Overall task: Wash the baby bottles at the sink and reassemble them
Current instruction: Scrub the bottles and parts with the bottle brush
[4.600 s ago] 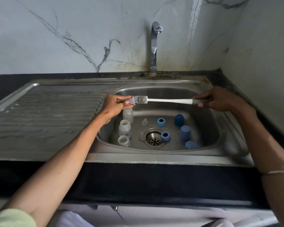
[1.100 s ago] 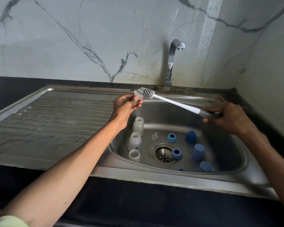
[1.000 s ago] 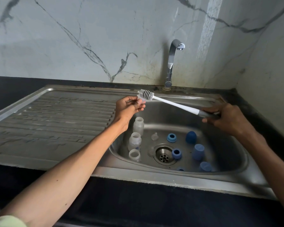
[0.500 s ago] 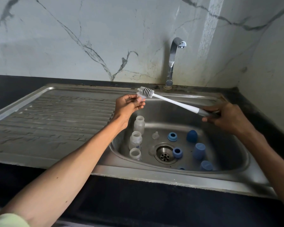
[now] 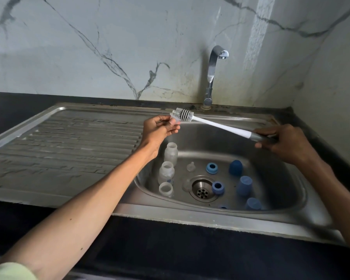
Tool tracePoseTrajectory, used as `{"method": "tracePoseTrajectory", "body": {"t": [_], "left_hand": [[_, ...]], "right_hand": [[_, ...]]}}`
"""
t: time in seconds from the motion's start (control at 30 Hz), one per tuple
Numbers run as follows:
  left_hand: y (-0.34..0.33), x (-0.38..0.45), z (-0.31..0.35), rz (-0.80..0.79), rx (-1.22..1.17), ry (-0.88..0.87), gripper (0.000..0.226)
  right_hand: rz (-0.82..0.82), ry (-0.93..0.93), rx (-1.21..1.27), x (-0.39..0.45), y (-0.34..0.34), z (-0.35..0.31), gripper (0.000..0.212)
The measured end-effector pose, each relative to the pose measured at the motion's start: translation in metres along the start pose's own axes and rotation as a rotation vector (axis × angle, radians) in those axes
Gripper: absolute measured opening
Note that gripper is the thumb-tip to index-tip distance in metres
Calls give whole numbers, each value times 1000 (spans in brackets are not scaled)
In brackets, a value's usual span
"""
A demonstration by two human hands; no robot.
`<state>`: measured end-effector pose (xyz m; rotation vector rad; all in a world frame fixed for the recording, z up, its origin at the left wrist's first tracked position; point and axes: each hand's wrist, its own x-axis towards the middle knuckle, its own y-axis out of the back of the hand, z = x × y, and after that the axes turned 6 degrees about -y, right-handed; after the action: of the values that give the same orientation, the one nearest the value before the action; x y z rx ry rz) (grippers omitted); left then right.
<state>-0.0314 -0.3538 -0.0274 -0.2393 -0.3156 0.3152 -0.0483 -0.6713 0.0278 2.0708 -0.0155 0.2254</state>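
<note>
My left hand (image 5: 159, 129) pinches a small clear teat (image 5: 174, 120) above the basin's left rim. My right hand (image 5: 281, 143) grips the grey handle of a white bottle brush (image 5: 214, 124), whose bristled head touches the teat. In the steel sink (image 5: 287, 209) stand three clear bottles (image 5: 166, 172) on the left. Two more clear teats (image 5: 191, 166) lie near the drain (image 5: 202, 188). Blue screw rings (image 5: 211, 168) and blue caps (image 5: 244, 185) sit to the right of the drain.
A chrome tap (image 5: 211, 75) rises behind the basin, with no water running. A ribbed steel drainboard (image 5: 69, 146) spreads to the left. Marble walls close in at the back and right. A dark counter edge (image 5: 170, 245) runs along the front.
Over 4.6 seconds the view shifted so the sink sits lower right. Both hands keep their hold; the brush head stays at the teat, shifting slightly against it.
</note>
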Motion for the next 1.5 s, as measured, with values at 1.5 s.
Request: {"method": "tracePoseTrajectory", "body": {"t": [1.5], "left_hand": [[1, 0, 11, 84, -162, 112, 33]], "right_hand": [[-6, -6, -31, -7, -7, -19, 46]]}}
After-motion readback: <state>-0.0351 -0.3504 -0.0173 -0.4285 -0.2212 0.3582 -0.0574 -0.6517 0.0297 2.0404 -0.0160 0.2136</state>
